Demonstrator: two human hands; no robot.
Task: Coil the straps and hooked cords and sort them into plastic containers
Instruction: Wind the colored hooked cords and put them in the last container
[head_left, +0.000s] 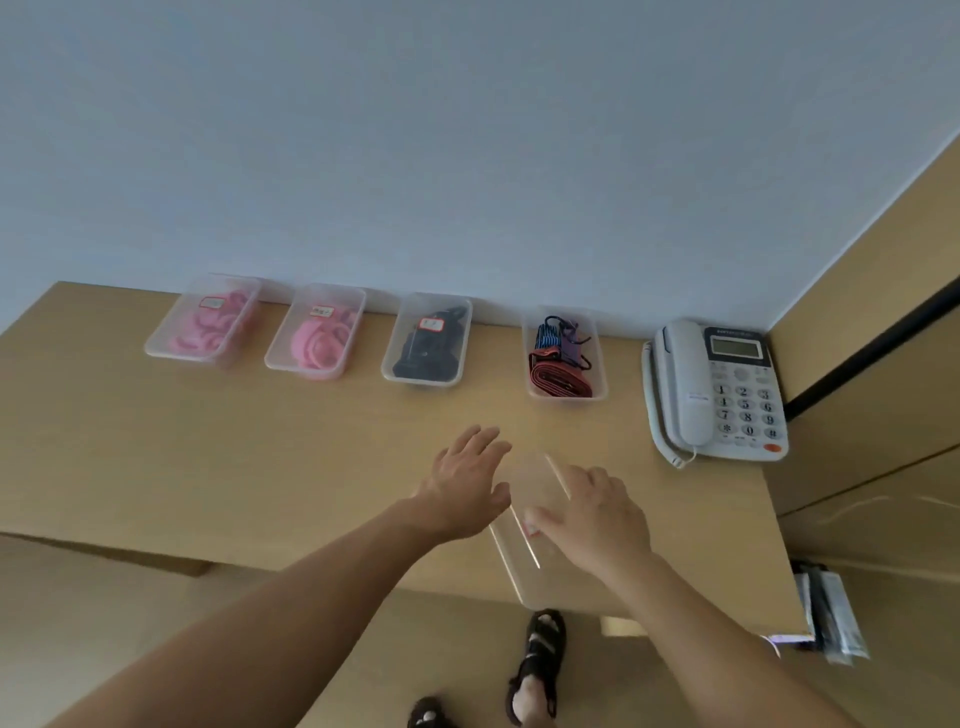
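Flanking one empty container (535, 483), two hands: left hand (462, 493) splayed, right hand (592, 519) grip unclear; four filled containers (171, 332) behind.

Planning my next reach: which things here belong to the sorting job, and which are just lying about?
Job: left pink-strap container, second pink-strap container, black-strap container, red-strap container, clear container in front.
Lying about: telephone, packets at right.
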